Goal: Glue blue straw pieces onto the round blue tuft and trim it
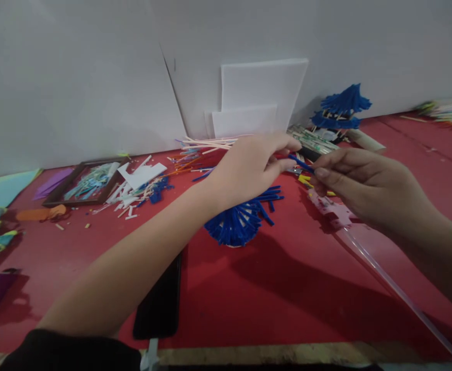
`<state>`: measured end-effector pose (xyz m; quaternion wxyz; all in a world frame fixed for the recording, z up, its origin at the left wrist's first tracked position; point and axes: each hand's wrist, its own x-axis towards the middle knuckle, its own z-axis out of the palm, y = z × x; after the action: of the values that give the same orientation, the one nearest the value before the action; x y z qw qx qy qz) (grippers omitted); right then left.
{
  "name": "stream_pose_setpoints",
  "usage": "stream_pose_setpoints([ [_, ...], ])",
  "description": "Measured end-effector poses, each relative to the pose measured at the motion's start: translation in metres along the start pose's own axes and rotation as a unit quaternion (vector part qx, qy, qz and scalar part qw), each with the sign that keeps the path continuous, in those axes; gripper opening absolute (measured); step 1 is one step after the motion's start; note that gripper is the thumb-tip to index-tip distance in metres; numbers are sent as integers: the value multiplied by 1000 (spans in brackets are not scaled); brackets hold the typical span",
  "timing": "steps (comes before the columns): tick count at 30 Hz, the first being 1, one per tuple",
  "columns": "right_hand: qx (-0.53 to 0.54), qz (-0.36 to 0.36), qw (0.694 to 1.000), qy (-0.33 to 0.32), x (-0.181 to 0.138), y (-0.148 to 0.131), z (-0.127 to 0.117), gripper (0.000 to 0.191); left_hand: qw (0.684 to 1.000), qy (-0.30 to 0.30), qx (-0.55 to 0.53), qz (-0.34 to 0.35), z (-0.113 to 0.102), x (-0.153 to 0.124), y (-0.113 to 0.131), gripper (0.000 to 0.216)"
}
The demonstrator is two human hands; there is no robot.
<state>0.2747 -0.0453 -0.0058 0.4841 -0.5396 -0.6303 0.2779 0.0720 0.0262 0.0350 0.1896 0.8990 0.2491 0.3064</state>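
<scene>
A short blue pipe cleaner [301, 163] stretches between my two hands, above the red table. My left hand [255, 167] pinches its left end, and my right hand [359, 180] grips the other end between thumb and forefinger. Below my left hand sits a round piece covered in blue pipe cleaners [233, 225], its upper part hidden by that hand. Loose cut blue pipe cleaners [270, 198] lie at its right. Beneath my right hand lies a pink glue gun [336, 212] with a long clear glue stick [380, 268] coming out of its back.
A black phone [160, 301] with a cable lies by the front edge, partly under my left forearm. White paper scraps [143, 175] and a brown frame [85, 180] of cut strips are at left. A blue-roofed model [342, 111] stands at back right, near the white wall [94, 77].
</scene>
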Motion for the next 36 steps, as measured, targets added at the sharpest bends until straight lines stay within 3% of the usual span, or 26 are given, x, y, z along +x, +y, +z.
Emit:
stream_pose_setpoints([
  [3,40,7,999,-6,-3,-3,-1,33,999,-31,-42,-10,1,1,1,17],
  [7,164,20,986,-1,0,0,9,41,999,12,-41,-16,-2,-6,1,20],
  [12,189,25,981,-41,1,8,38,59,996,57,-42,-52,-15,-17,-5,12],
  [14,160,18,985,-62,-2,9,48,62,993,77,-44,-75,-20,-23,-7,9],
  [18,0,-40,998,-45,0,15,51,36,991,84,-51,-88,-27,-33,-9,12],
  [21,-92,-90,992,8,12,26,44,38,991,95,-18,-92,-29,-40,-10,19],
  [26,-149,-144,978,-8,29,44,33,41,994,89,18,-64,-29,-46,-7,25],
  [31,-82,-212,974,4,8,22,25,43,996,82,-5,-20,-19,-52,4,21],
  [33,-32,-251,968,-5,-6,5,25,32,996,73,-54,-5,-14,-54,7,19],
  [36,-71,-288,954,41,-19,-17,29,13,993,48,-110,13,-8,-58,10,19],
])
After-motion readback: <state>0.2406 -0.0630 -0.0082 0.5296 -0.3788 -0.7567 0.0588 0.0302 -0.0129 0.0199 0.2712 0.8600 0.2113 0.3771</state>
